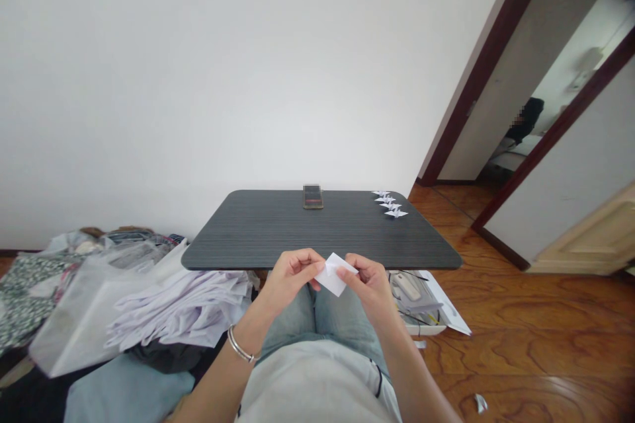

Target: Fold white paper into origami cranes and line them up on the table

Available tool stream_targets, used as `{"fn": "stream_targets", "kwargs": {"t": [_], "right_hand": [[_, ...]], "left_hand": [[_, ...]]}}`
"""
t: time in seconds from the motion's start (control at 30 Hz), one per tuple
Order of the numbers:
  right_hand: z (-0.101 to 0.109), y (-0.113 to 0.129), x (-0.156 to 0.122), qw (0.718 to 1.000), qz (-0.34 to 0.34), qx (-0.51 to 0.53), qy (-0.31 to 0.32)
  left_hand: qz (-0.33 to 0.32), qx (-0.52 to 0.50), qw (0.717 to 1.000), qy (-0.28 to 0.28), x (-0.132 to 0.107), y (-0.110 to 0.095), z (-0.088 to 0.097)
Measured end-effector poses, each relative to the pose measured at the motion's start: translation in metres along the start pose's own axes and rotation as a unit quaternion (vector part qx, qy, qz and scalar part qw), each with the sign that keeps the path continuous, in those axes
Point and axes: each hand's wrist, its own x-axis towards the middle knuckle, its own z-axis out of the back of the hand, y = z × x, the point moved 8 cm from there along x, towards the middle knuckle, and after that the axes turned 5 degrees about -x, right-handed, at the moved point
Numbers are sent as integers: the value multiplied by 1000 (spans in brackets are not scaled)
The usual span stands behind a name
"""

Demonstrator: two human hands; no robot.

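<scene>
A small folded piece of white paper (333,283) is held between my two hands, just in front of the table's near edge and above my lap. My left hand (296,272) pinches its left corner between thumb and fingers. On the other side my right hand (368,279) grips the right part, its thumb lying on top of the paper. Several white paper cranes (395,213) stand in a row at the far right of the dark table (278,231).
A phone (312,197) rests at the table's back edge by the wall. Piled clothes (183,307) lie to the left. Below the table on the right is a white box (421,329) with cables and papers. Paper scraps (480,403) lie on the wooden floor. A doorway opens at right.
</scene>
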Motion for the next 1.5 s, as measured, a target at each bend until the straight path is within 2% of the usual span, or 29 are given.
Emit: {"fn": "stream_targets", "kwargs": {"t": [0.23,0.47,0.63,0.77,1.0,1.17,1.37,1.5], "right_hand": [[-2,-5,0,1000,-8,6,-10],[-6,0,0,1000,-2,17,-4],[-3,-3,1,1000,-2,7,-11],[-4,-10,3,1000,-16,2,-7],[0,-14,5,999,-12,41,-28],[4,-9,4,999,7,22,-45],[-2,-10,3,999,9,-41,-21],[-3,-12,3,998,12,-54,-13]], "left_hand": [[-7,27,999,-26,4,9,3],[-61,103,992,-47,-3,-1,5],[-62,92,993,-30,-2,-3,2],[-47,72,996,-30,1,4,2],[-68,99,990,-77,1,5,14],[-55,80,993,-66,3,8,12],[-27,128,990,-47,6,15,6],[-29,105,994,-33,6,15,6]]}}
